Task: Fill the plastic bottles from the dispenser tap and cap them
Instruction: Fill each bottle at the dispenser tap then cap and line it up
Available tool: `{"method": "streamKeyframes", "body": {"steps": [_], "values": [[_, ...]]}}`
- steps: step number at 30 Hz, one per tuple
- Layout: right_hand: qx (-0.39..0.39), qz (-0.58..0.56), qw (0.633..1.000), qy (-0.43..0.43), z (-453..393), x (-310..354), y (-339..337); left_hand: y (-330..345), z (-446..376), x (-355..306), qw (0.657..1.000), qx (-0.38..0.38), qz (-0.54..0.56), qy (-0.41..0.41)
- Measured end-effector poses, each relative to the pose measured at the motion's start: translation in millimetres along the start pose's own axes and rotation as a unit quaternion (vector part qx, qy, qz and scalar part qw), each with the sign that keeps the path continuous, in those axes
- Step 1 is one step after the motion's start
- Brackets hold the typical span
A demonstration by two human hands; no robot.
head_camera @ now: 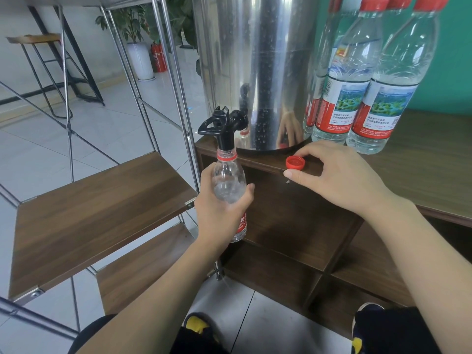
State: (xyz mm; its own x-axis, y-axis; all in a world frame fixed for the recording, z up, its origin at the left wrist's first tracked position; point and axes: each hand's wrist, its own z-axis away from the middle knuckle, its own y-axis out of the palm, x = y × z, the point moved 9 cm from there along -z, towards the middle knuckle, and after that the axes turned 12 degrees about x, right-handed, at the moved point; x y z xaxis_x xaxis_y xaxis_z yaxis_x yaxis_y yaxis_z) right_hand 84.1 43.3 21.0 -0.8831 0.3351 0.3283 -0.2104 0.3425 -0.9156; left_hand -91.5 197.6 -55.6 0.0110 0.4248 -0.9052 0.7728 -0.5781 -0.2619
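My left hand (pixel 221 213) grips a clear plastic bottle (pixel 228 185) with a red label, held upright with its open neck right under the black tap (pixel 224 126) of the steel dispenser (pixel 255 67). The bottle looks nearly full. A red cap (pixel 295 162) lies on the brown cabinet top (pixel 421 175). My right hand (pixel 334 175) rests there with curled fingers around the cap; thumb and fingertips touch or nearly touch it.
Several capped, filled bottles (pixel 378 80) stand on the cabinet right of the dispenser. A metal-framed shelf with wooden boards (pixel 97 210) stands to the left. Open cabinet compartments (pixel 301 226) lie below the tap. My feet show on the tiled floor.
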Motion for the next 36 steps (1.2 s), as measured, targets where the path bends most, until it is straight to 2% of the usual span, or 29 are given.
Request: {"method": "streamKeyframes", "body": {"steps": [36], "values": [[0.0,-0.003,1.0,-0.003,0.2,0.2,0.0,-0.1,2.0,-3.0,1.0,0.003,-0.001,-0.015]]}}
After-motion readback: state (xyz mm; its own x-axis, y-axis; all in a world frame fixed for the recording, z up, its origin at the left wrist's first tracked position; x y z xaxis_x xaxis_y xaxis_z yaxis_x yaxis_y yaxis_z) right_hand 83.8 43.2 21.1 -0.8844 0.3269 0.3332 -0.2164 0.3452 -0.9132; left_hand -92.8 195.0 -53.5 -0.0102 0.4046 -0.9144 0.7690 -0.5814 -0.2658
